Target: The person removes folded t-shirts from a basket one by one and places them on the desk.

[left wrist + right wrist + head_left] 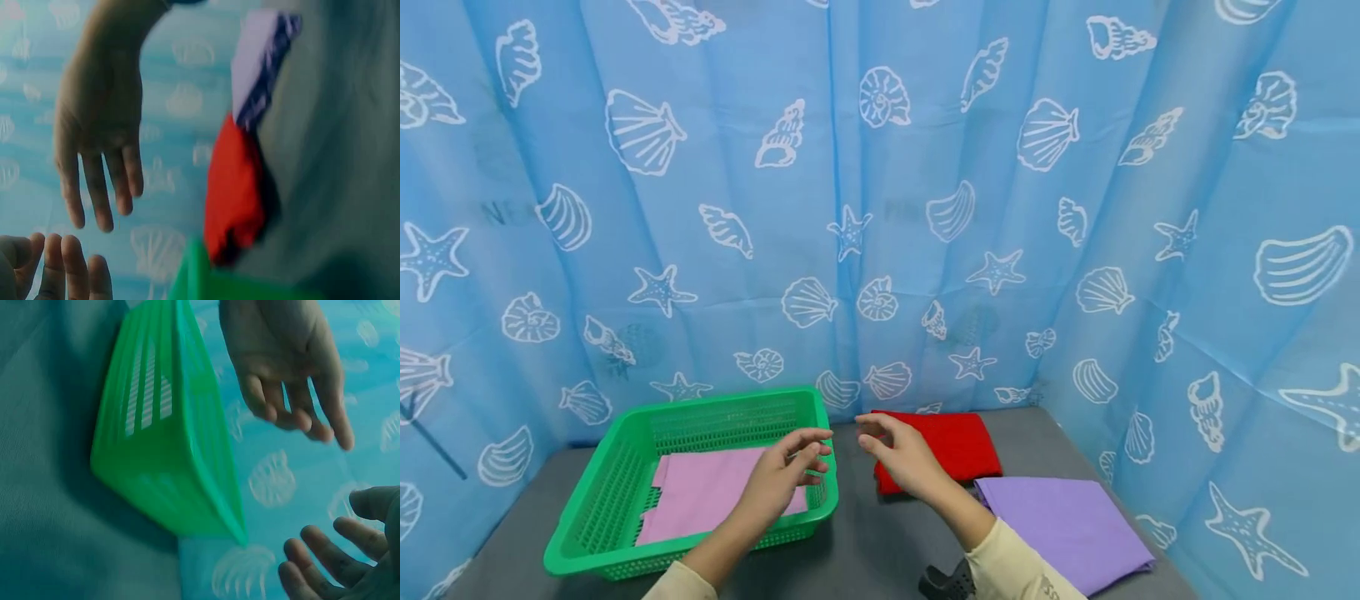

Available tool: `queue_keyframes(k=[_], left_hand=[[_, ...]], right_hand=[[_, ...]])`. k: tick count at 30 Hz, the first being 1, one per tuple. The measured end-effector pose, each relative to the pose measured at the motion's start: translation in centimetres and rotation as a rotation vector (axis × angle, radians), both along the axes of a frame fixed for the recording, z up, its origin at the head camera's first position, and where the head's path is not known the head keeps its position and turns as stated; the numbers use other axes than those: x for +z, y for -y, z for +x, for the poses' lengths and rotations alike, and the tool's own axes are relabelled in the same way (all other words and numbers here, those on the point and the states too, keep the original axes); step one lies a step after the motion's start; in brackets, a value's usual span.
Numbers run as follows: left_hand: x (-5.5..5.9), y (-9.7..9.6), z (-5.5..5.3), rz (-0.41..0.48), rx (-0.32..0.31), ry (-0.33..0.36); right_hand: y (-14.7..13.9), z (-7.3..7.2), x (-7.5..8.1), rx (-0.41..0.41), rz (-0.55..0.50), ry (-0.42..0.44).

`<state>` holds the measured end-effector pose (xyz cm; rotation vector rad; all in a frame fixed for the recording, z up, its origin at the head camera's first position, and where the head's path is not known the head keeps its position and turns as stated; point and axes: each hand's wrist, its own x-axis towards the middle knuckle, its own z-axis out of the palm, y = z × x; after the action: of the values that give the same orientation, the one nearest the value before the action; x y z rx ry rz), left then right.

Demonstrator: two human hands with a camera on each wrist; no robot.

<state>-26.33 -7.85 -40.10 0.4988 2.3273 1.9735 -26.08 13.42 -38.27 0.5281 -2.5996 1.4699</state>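
My left hand [782, 471] hovers over the right end of a green plastic basket [591, 500], its fingers loosely bent with nothing between them. Inside the basket lies a folded pink cloth [700, 492]. Across from it, my right hand [904, 454] is held in the air in front of a folded red cloth [962, 446], palm turned toward the left hand, also holding nothing. A folded purple cloth [1067, 529] lies to the right of the red one, beside the right forearm. In the left wrist view, the red cloth [234, 187] shows thick, stacked edges.
A dark grey table [865, 550] carries the basket and cloths. Blue curtains [850, 208] with white shell prints hang behind and at the sides. A small black object [946, 582] sits at the front, partly hidden by the right sleeve.
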Motion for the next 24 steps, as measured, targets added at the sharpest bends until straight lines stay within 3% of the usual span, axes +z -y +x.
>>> queue_keyframes(k=[4,9,12,17,24], left_hand=[[-0.2,3.7,-1.1,-0.106,0.143,-0.063],[-1.0,8.3,-2.6,-0.241,0.256,-0.106],[-1.5,10.7,-3.6,-0.260,0.280,-0.031],[-2.7,13.9,-4.6,-0.254,0.252,0.155],[-4.8,17.3,-5.1,-0.374,0.262,0.243]], right_hand=[[3.5,-0.6,0.2,0.103,-0.003,0.095],[7.1,-1.0,-0.1,0.119,0.003,0.227],[8.7,-1.2,-0.4,0.099,-0.047,0.297],[10.6,-1.8,-1.0,0.081,-0.186,0.408],[11.9,-2.8,-2.6,0.075,-0.303,0.510]])
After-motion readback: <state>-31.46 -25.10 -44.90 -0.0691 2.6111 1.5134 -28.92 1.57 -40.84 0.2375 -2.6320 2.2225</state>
